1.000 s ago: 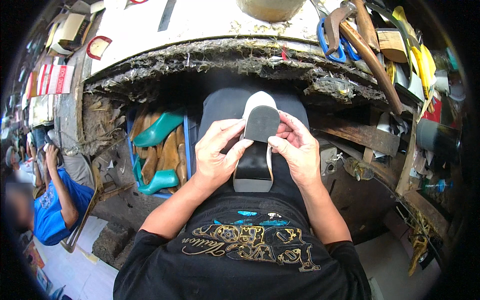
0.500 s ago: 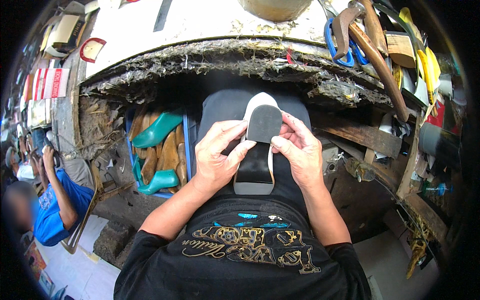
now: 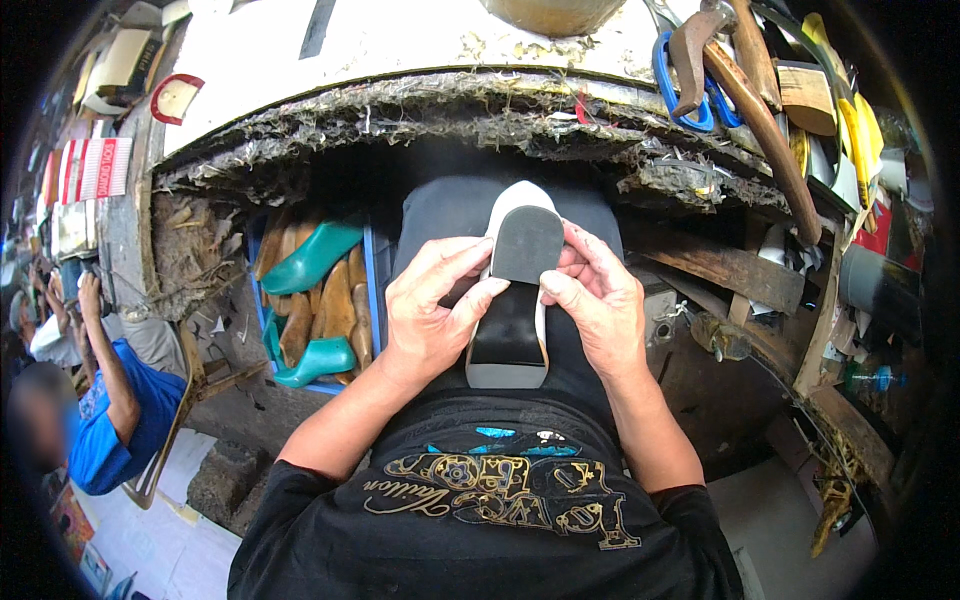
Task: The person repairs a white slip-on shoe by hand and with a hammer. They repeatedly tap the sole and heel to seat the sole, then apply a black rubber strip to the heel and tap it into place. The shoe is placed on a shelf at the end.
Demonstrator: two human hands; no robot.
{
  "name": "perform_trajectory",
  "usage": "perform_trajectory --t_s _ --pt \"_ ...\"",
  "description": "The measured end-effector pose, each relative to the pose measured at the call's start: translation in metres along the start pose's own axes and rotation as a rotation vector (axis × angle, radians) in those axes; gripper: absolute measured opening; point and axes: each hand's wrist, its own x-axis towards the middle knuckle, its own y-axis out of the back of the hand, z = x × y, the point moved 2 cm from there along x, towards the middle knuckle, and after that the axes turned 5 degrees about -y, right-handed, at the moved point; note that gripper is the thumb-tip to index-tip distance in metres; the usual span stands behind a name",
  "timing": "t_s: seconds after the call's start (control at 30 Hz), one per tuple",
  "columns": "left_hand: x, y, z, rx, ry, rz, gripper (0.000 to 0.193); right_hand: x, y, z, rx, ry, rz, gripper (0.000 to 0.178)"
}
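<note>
Barely shifted since the earlier frame: left hand [image 3: 432, 305], right hand [image 3: 605, 315] and white shoe [image 3: 507, 335].
Sole up, the shoe is over the lap [image 3: 428, 210], on the near side of the workbench [image 3: 410, 40]; both hands pinch its dark-faced heel [image 3: 529, 246]. Left of the lap, a blue crate [image 3: 373, 265] holds shoe lasts [image 3: 318, 258]; at the workbench's right end lies a hammer [image 3: 757, 122].

White-surfaced tabletop [image 3: 400, 40], near edge crusted with frayed grey-brown matter, bearing: one rounded tan vessel [image 3: 555, 12], partly out of view; one brown wooden-handled hammer [image 3: 765, 137], rusty metal head overlapping blue-handled scissors [image 3: 697, 124]. Lower left: one blue plastic crate [image 3: 375, 290] holding brown wooden lasts [image 3: 339, 300] and glossy teal lasts [image 3: 315, 258]. Far left: one red-and-white striped box [image 3: 95, 170]; one person in a bright blue shirt [image 3: 145, 395].
</note>
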Motion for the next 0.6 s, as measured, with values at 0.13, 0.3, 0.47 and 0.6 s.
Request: perform_trajectory --t_s 0.13,0.3,0.47,0.6 --pt "0.0001 0.0008 0.0005 0.012 -0.001 -0.002 0.042 0.0008 -0.0011 -0.0035 -0.006 -0.030 0.007 0.062" --pt "-0.0002 0.0004 0.0000 -0.003 0.001 0.012 0.040 0.0019 0.0003 -0.0071 -0.053 -0.035 -0.010 0.063" --pt "-0.0033 -0.0013 0.0001 0.002 0.017 0.020 0.038 0.0021 0.0022 -0.0078 -0.100 -0.014 -0.016 0.062" --pt "-0.0051 -0.0017 0.0010 -0.011 0.020 0.032 0.038 0.0028 0.0020 -0.0090 -0.103 0.006 -0.026 0.060"
